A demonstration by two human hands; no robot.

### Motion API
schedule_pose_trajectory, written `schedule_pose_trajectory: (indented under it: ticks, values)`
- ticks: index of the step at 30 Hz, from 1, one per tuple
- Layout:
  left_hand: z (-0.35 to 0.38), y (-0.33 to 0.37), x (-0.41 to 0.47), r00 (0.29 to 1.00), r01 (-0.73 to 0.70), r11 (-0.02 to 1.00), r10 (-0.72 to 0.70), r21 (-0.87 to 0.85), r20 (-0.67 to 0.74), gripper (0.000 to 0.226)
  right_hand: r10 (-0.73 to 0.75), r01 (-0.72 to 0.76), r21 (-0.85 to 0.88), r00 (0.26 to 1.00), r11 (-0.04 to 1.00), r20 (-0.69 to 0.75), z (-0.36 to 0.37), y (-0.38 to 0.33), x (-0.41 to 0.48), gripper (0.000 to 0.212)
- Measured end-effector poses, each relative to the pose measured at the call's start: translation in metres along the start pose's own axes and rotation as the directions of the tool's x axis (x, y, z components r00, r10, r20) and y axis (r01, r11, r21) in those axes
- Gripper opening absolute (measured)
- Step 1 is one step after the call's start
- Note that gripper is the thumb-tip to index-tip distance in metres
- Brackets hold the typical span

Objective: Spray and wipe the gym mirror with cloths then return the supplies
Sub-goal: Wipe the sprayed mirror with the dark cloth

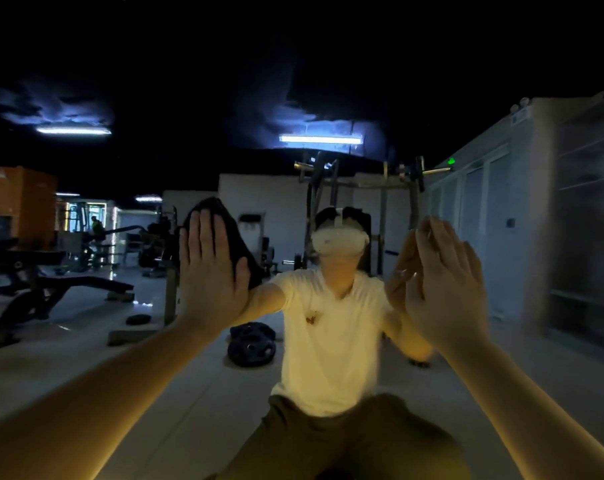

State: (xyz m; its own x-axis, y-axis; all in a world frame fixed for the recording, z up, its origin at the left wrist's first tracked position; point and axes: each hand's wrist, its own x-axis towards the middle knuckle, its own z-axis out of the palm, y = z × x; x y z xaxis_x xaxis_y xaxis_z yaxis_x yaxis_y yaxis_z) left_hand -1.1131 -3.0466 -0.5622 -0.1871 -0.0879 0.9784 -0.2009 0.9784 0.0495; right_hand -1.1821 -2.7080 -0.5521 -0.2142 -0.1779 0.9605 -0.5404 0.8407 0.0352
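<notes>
While my left grip (212, 268) presses dark cloth (236, 233) flat-palmed to mirror (328, 81) at 10 o'clock, right grip (446, 289) lies flat, uncurled, at 2.

A dim gym is indicated by a barbell rack (363, 184), with weight plates (252, 344) stacked on the floor left of it and a bench (86, 282) farther left.
</notes>
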Motion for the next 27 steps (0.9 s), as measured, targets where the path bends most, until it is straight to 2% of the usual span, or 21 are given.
schedule_pose_trajectory:
  ticks: [2, 7, 11, 17, 22, 25, 27]
  values:
    - [0.006, 0.026, -0.003, 1.0, 0.008, 1.0, -0.008, -0.021, -0.007, 0.075, 0.001, -0.001, 0.004, 1.0, 1.0, -0.022, 0.002, 0.008, -0.017, 0.065]
    - [0.017, 0.113, 0.0, 0.959, -0.276, 0.961, 0.277, -0.032, 0.053, 0.076, -0.057, 0.058, 0.083, 0.998, 0.995, -0.016, 0.002, 0.031, -0.047, 0.058]
    - [0.022, 0.18, -0.006, 0.927, -0.355, 0.93, 0.364, -0.097, 0.094, 0.077, -0.028, 0.023, 0.213, 0.999, 0.977, 0.021, -0.005, 0.045, -0.053, 0.06]
    - [0.03, 0.254, -0.036, 0.822, -0.546, 0.833, 0.553, -0.09, 0.137, 0.07, -0.006, -0.014, 0.264, 0.997, 0.964, 0.078, -0.013, 0.057, -0.059, 0.061]
    - [0.028, 0.219, -0.037, 0.778, -0.619, 0.784, 0.621, -0.047, 0.1, 0.073, 0.009, -0.029, 0.194, 0.994, 0.98, 0.105, -0.011, 0.044, -0.069, 0.061]
    - [0.029, 0.164, -0.043, 0.832, -0.54, 0.838, 0.546, -0.081, 0.1, 0.076, -0.041, 0.028, 0.184, 0.997, 0.982, 0.069, -0.001, 0.022, -0.074, 0.056]
    - [0.029, 0.123, -0.049, 0.866, -0.485, 0.873, 0.487, -0.046, 0.109, 0.077, -0.08, 0.068, 0.176, 0.995, 0.982, 0.06, 0.009, 0.006, -0.079, 0.056]
